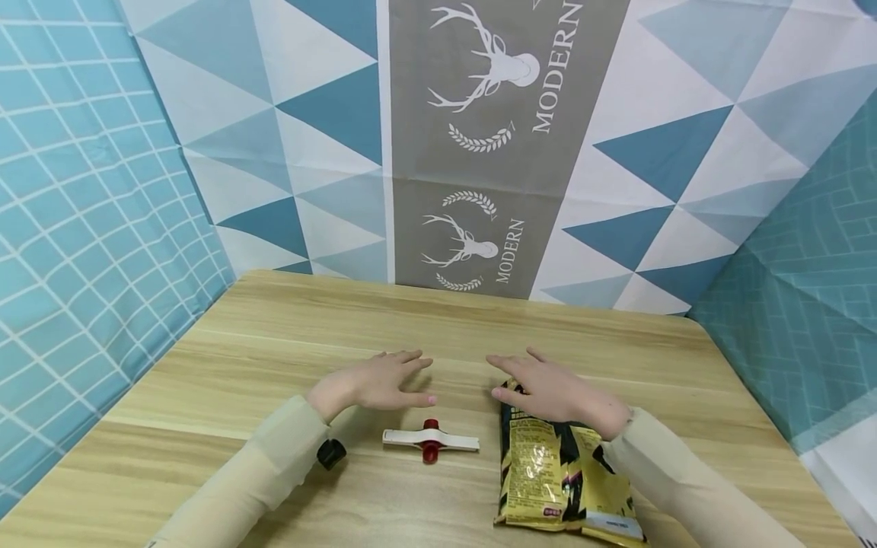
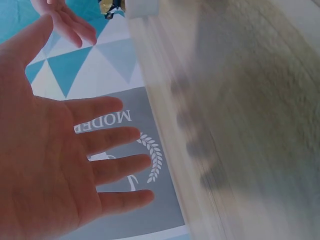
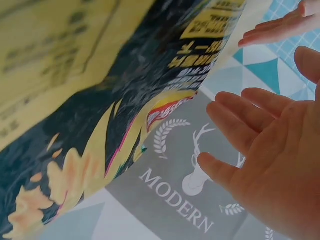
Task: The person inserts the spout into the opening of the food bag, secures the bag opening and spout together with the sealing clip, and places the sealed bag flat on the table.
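Note:
Between the two arms, a white bar-shaped item with a red middle piece (image 1: 431, 441) lies on the wooden table (image 1: 274, 320); its kind is unclear. My left hand (image 1: 381, 381) hovers beyond it to the left, fingers extended and holding nothing. In the left wrist view the palm of that left hand (image 2: 50, 155) shows with spread fingers. To the right lies a gold and black snack bag (image 1: 537, 464), partly hidden under my right forearm. My right hand (image 1: 558, 390) is over the bag's far end with straight fingers, gripping nothing. The bag (image 3: 100, 95) fills much of the right wrist view.
A patterned cloth wall (image 1: 329, 152) with triangles and deer prints stands behind the table's far edge. Blue tiled cloth (image 1: 75, 190) borders the left, teal cloth (image 1: 815, 251) the right. A small black object (image 1: 332, 454) is at the left wrist.

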Available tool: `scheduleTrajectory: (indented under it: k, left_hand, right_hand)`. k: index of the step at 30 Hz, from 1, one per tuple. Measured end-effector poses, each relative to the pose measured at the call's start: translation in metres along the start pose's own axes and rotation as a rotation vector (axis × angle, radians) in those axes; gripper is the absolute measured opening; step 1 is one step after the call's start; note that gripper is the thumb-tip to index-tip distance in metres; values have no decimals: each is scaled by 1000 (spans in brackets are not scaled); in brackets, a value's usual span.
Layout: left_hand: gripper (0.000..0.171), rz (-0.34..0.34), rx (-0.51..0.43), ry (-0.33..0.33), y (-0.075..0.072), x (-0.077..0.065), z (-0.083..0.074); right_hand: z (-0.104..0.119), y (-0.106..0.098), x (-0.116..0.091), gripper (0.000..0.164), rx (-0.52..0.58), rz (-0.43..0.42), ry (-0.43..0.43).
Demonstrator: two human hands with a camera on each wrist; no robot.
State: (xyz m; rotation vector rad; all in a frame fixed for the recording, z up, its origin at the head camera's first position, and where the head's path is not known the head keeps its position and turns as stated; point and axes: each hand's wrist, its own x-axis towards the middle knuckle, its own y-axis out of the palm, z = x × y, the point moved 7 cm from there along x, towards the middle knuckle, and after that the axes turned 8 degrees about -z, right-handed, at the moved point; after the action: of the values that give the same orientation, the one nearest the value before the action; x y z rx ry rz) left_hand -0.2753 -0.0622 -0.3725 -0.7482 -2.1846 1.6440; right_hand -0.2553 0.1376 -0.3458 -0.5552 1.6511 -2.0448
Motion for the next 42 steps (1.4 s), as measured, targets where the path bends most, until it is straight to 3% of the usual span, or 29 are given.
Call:
scheduleTrajectory:
  k: [12,22,30,42]
  left_hand:
    - [78,-1,20,14,-1,-4,-4]
    - [78,25,32,27,5,-5,-8]
    - [84,25,46,78,5,-8,-14]
    - [82,30,46,119,9,-11,-19]
  right_hand:
    - [13,8,0,62,30,58,-3]
    - [24,14,-2,63,32,80,-80]
    - [31,22,-4,56,32,147,-83]
    - [43,29,-4,53,-3,179,-117]
